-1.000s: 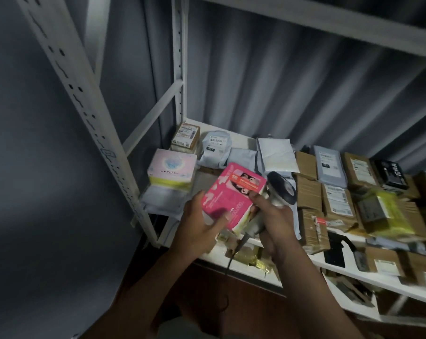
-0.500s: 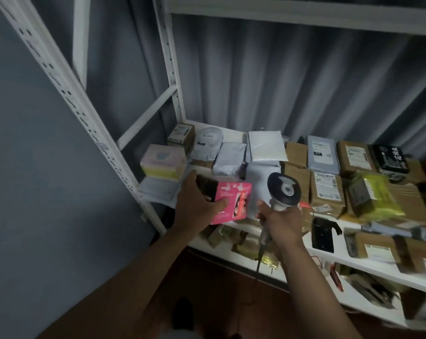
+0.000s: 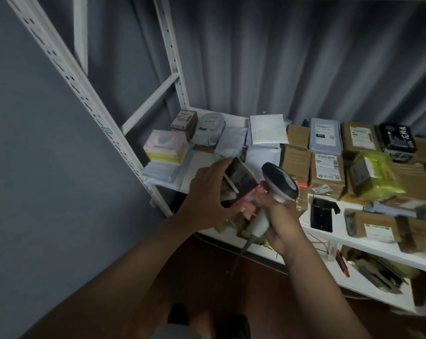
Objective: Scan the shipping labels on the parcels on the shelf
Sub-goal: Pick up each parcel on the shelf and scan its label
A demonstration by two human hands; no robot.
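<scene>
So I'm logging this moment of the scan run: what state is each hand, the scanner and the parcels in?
Left hand: grips the pink box, held off the shelf.
Pink box: tilted, dark face toward the camera; no label visible.
Right hand: curled round the scanner's handle.
Scanner: raised, head beside the pink box; no beam visible.
Pastel box: resting on a pile at the shelf's left end.
Yellow-green parcel: lying on brown cartons.
</scene>
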